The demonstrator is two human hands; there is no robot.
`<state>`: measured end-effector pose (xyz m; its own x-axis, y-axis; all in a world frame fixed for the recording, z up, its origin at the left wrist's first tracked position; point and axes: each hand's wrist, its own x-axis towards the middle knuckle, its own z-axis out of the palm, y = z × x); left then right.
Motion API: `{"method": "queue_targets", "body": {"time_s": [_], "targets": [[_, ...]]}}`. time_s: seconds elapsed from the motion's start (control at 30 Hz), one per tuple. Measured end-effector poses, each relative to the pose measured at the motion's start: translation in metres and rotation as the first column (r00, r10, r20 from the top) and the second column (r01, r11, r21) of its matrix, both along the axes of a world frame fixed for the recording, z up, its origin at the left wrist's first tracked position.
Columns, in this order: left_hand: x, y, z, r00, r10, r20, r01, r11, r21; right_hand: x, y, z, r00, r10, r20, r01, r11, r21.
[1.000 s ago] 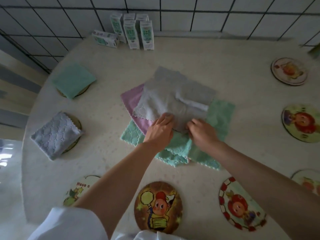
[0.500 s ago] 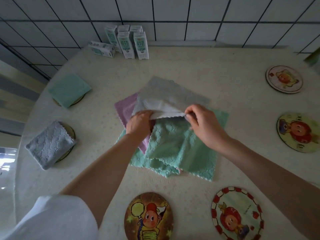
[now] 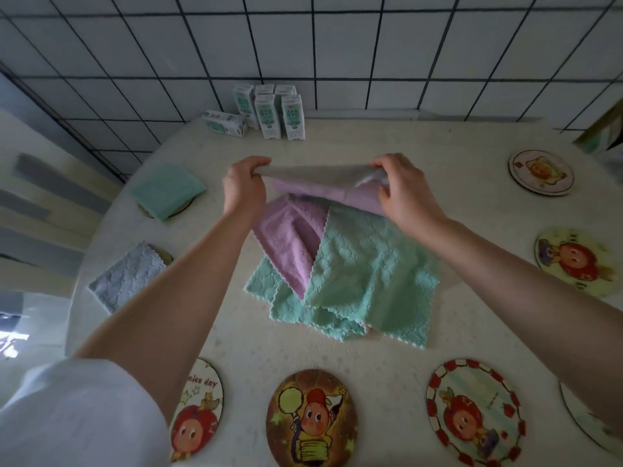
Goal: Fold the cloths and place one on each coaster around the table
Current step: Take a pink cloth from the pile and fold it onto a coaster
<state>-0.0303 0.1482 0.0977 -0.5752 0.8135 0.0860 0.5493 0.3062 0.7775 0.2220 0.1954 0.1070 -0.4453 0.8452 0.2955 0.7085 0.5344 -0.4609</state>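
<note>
Both sets of fingers are curled tight on fabric. The left hand (image 3: pixel 244 188) pinches one corner of the thin pale grey fleecy cloth (image 3: pixel 317 170) and the right hand (image 3: pixel 409 193) pinches the other. The cloth runs as a taut band from fingers to fingers, raised above the heap. Directly beneath the fingers lies a lilac-pink waffle-textured cloth (image 3: pixel 291 237). Nearer the person than the fingers, several mint-green scallop-edged cloths (image 3: pixel 367 274) overlap on the cream speckled desk (image 3: pixel 472 210). I cannot tell whether the right fingers (image 3: pixel 387 162) have caught some pink along with the grey.

To fold it well, I judge the two held corners should stay level and the band taut. They should come down squarely on the cloth's opposite edge, clear of the pink, and the crease be pressed flat before a second fold.

Of the round cartoon-printed coasters (image 3: pixel 312 419), two lie left of the left fingers. One carries a folded mint-green cloth (image 3: pixel 167 190), the other a folded grey quilted cloth (image 3: pixel 128 276). The coasters on the near side and to the right of the right fingers carry no cloth. Beyond the fingers, small white-and-green cartons (image 3: pixel 276 112) stand closed, their contents unseen.
</note>
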Motion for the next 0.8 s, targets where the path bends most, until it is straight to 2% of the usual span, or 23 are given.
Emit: {"method": "queue_targets", "body": {"time_s": [0.2, 0.33, 0.6, 0.8], "targets": [[-0.051, -0.060, 0.021, 0.973, -0.058, -0.225, 0.086, 0.989, 0.118, -0.040, -0.050, 0.016, 0.997, 0.011, -0.074, -0.008, 0.999, 0.044], [-0.084, -0.118, 0.009, 0.940, -0.092, -0.328, 0.134, 0.985, 0.106, -0.063, -0.105, 0.007, 0.997, 0.058, -0.043, -0.057, 0.998, 0.014], [-0.130, -0.265, -0.045, 0.878, -0.269, -0.396, 0.274, 0.961, -0.046, -0.098, -0.226, -0.039, 0.992, 0.121, -0.029, -0.124, 0.983, -0.136], [-0.143, -0.354, -0.093, 0.850, -0.387, -0.358, 0.373, 0.921, -0.109, -0.100, -0.305, -0.079, 0.990, 0.137, 0.040, -0.120, 0.952, -0.282]]}}
